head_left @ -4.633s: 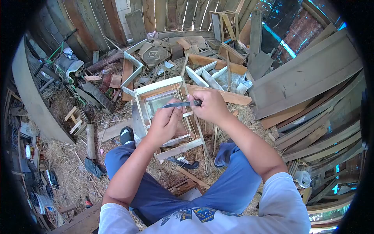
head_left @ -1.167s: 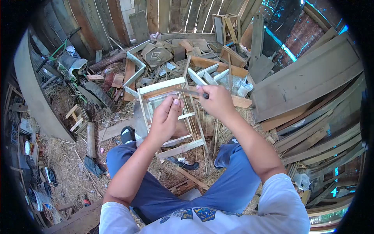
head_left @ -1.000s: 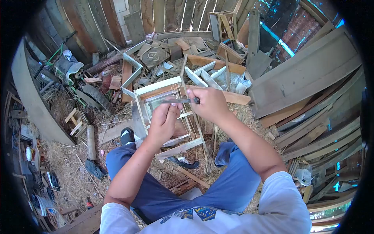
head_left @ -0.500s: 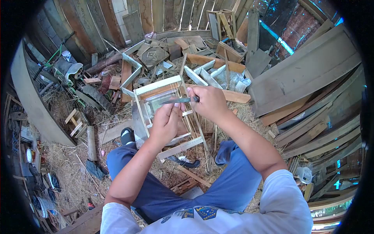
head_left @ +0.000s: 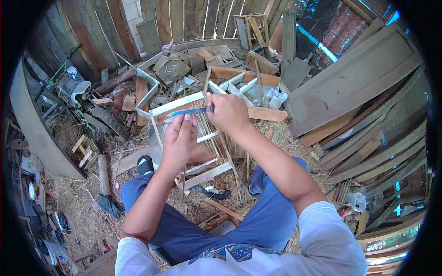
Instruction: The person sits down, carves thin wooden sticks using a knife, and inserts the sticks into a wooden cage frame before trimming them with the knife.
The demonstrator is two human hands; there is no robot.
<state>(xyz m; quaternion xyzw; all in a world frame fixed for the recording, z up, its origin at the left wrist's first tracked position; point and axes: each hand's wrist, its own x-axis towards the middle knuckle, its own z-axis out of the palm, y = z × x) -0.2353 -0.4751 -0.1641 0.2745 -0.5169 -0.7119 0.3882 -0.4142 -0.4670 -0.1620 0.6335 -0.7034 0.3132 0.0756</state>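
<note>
A knife [head_left: 188, 112] with a dark handle is in my right hand [head_left: 228, 112], its blade pointing left. Just under the blade is my left hand [head_left: 178, 138], its fingers pinched together; what they hold, if anything, is too small to tell. Both hands are above a pale wooden frame [head_left: 208, 175] that stands between my legs. Thin sticks or strands [head_left: 209, 146] run along the frame's right side. The left fingertips are close to the blade; whether they touch it cannot be made out.
Scrap boards [head_left: 172, 70] and white-edged wood pieces [head_left: 149, 94] lie beyond the frame. A large panel [head_left: 350, 83] leans at the right. On the left are a green-framed machine [head_left: 76, 87], a curved board [head_left: 43, 124] and a small wooden rack [head_left: 84, 149]. Straw covers the ground.
The view has shifted, so the surroundings appear farther left. Between earlier frames the knife swung away from the left fingers and came back; now its blade lies above them again.
</note>
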